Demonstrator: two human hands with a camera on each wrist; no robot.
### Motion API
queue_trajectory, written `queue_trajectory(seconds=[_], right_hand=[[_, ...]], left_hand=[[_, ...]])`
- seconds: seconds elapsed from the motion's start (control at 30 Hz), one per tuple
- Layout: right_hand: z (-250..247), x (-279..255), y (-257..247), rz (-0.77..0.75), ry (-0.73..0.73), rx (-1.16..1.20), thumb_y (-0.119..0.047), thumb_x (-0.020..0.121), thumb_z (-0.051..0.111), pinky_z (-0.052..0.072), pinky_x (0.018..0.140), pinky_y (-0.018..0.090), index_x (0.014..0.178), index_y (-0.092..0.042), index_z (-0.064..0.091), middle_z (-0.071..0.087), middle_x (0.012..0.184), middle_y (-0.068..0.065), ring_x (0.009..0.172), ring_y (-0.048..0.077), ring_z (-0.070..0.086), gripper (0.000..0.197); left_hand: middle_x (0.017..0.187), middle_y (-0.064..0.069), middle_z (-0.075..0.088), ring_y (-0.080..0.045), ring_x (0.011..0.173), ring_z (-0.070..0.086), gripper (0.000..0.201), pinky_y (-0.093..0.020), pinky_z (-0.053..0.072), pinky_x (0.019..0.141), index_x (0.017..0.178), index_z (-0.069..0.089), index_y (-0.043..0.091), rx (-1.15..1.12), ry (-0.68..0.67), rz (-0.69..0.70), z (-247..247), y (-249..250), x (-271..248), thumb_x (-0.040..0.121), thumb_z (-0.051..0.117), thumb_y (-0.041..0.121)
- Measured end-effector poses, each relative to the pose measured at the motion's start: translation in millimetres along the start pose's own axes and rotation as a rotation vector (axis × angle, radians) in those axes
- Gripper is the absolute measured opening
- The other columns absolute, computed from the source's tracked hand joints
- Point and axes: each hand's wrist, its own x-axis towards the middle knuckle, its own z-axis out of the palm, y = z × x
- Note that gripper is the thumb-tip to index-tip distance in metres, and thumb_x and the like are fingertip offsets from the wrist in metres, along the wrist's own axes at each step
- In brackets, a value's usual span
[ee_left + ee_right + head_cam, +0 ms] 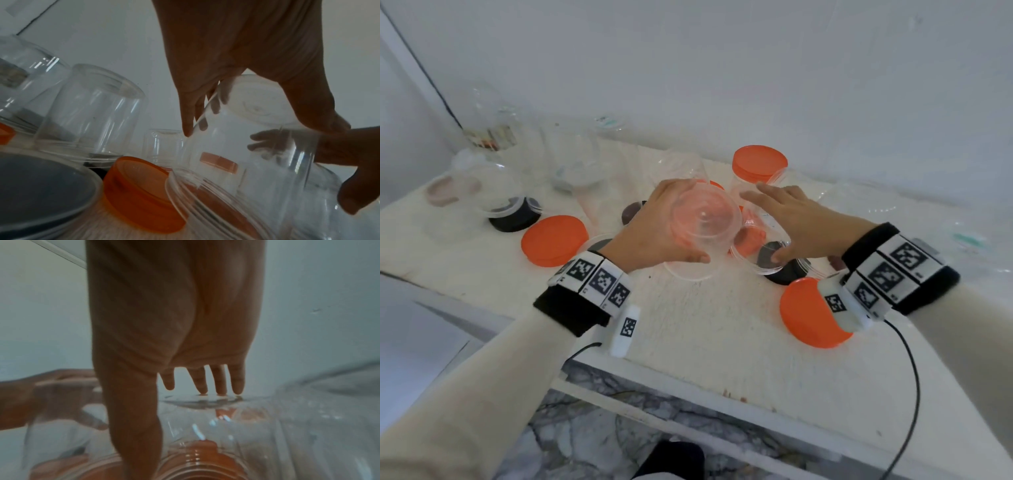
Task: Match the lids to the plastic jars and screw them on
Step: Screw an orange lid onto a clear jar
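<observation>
Head view: white table [688, 329], scuffed top, fills most of the frame, white wall behind. Clear plastic jars crowd the far left, several mouth-down; one inverted jar [482, 192] sits over a black lid [515, 219]. Far centre-right, a capped jar [758, 174] carries an orange lid [759, 162]. Loose orange lid [554, 240] lies left of the hands; another loose orange lid [810, 313] lies near right, partly under the right wrist band. Second black lid [789, 270] lies just near the right hand.

Left hand [654, 226] grips a clear jar [705, 226] at table centre, base tilted up toward the camera, fingers wrapped over the far side and thumb on the near side. Left wrist view shows the same: fingers [189, 116] curled down the jar wall [246, 146], mouth threads low and close to the lens, and an orange lid [141, 194] on the table just beside it.

Right hand [794, 222] is spread, fingers straight, holding nothing. In the right wrist view its fingertips [220, 386] rest on or just above the top of a clear jar [205, 426]; cannot tell which, blurred. Orange shows through that jar's plastic.

Both wrists wear black bands with marker tags; a black cable [907, 377] runs off the near right edge.
</observation>
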Motion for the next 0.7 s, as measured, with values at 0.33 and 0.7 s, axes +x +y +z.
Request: queue_trajectory(seconds=[0.33,0.7], right_hand=[[3,-10,-7,-0.038,0.113,-0.027,-0.03,0.059,0.084,0.028,0.103,0.042,0.146,-0.033,0.019,0.024,0.143,0.005,0.127,0.027,0.021,0.109],[13,-67,-11,-0.093,0.249,0.053,-0.021,0.06,0.081,0.039,0.084,0.032,0.137,-0.019,0.027,0.019,0.14,0.006,0.121,0.032,0.027,0.094]], left_hand=[[0.133,0.002,0.039,-0.012,0.125,0.038,0.119,-0.028,0.031,0.106,0.139,0.034,0.017,0.058,-0.065,-0.095,-4,16,-37,0.038,0.09,0.048],[0.133,-0.001,0.036,-0.016,0.128,0.035,0.11,-0.034,0.029,0.11,0.137,0.032,0.016,0.07,-0.056,-0.152,4,8,-51,0.046,0.09,0.038]])
